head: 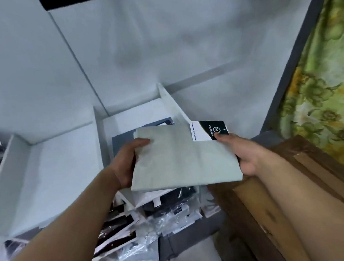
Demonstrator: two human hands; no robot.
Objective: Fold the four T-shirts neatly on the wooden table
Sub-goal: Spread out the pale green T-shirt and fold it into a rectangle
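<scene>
The left hand (127, 162) is gripping the left edge of a folded pale grey-green T-shirt (185, 163), thumb on top and fingers hidden underneath. The right hand (241, 155) is holding the right edge the same way, its thumb pressing by a black-and-white tag (209, 130) that is sticking out of the fold. The shirt is hanging level in the air, touching no surface.

It is already looking squared up, so this one is probably past folding and is either going into storage or coming out of it; which, I cannot tell. Either way, the next move is calling for both hands to keep it flat so the layers are not sliding apart.

Just beyond and below, a dark garment (123, 139) is lying in a white compartment (163, 101). Plastic-wrapped packages (166, 222) are piling up nearer. The wooden table (292, 149) is showing at the near right, a floral cloth (322, 93) beyond it, and a pale wall (157, 36) at the far side.
</scene>
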